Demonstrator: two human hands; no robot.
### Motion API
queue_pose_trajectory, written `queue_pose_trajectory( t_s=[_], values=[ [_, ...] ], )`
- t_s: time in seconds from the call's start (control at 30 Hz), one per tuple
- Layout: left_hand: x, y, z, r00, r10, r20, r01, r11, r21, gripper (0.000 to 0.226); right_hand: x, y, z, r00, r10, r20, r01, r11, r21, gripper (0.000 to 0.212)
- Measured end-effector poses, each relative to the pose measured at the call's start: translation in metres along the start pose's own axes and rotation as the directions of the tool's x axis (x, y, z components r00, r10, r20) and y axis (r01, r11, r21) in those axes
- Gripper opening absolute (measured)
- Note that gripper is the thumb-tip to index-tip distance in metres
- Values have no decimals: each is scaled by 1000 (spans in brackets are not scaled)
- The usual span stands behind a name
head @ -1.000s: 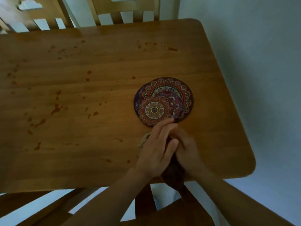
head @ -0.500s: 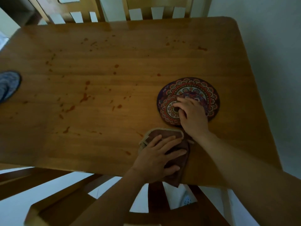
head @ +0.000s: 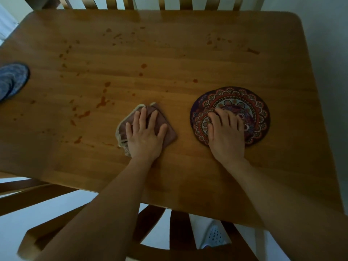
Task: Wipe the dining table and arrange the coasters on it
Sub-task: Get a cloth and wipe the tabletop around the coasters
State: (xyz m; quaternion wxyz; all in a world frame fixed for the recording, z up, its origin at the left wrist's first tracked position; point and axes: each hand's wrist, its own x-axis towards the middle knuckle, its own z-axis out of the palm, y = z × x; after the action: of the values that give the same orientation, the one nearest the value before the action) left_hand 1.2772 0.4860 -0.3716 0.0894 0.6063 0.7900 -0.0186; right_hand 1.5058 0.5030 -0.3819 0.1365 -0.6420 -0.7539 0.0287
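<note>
The wooden dining table is speckled with reddish-brown stains, mostly left of centre. My left hand lies flat with spread fingers on a folded brown cloth with a pale hem, at the table's middle front. My right hand presses palm-down on a stack of round mandala-patterned coasters at the right; a smaller coaster is mostly hidden under the hand. Another bluish round coaster sits at the far left edge.
Wooden chair backs line the far side of the table. Below the near edge a chair stands under me, with the pale floor and a white slipper showing through it. A wall lies to the right.
My left hand slid the cloth forward from the near edge toward the table's middle. My right hand left the cloth and settled on the coaster stack. The view shifted right, revealing the blue coaster.
</note>
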Motion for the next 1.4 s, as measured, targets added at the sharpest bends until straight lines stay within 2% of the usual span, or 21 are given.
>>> queue_pose_trajectory(
  t_s=[0.07,0.17,0.3,0.37,0.4,0.43,0.53,0.63,1.03,1.17,1.3,1.4],
  values=[
    [-15,15,3,999,37,-16,-37,999,-2,65,-1,0,0,1000,2,5,-2,1000,-8,36],
    [-60,29,13,963,266,-45,-266,964,15,64,-2,0,0,1000,3,-2,-3,1000,-6,35],
    [-98,5,23,819,574,29,-574,816,67,60,-2,0,-1,1000,3,-5,-3,1000,2,35],
    [-90,-16,21,738,673,56,-675,731,100,62,-2,-1,-1,1000,8,-2,-8,1000,-4,38],
    [-83,-22,20,731,680,57,-682,723,108,63,-3,-1,-1,1000,8,3,-8,1000,-6,39],
    [-76,-23,18,757,651,56,-653,751,103,63,-2,-1,-1,1000,7,6,-7,1000,-8,40],
    [-51,-16,13,890,455,20,-456,888,62,64,-2,1,-2,1000,7,4,-6,1000,-3,40],
    [-22,-7,6,955,294,-39,-292,955,56,65,-1,-1,-1,1000,5,4,-5,1000,2,43],
    [116,25,-22,999,45,16,-44,998,-45,68,2,1,1,1000,1,7,-1,1000,-8,45],
    [114,27,-20,995,103,20,-102,994,-37,66,1,2,1,1000,-3,6,4,1000,-12,46],
    [79,22,-14,967,253,-15,-254,967,-13,64,1,-1,-1,1000,12,12,-12,1000,7,45],
    [41,6,-5,919,392,-38,-391,920,26,67,0,-1,-2,998,54,40,-55,998,30,45]
  ],
)
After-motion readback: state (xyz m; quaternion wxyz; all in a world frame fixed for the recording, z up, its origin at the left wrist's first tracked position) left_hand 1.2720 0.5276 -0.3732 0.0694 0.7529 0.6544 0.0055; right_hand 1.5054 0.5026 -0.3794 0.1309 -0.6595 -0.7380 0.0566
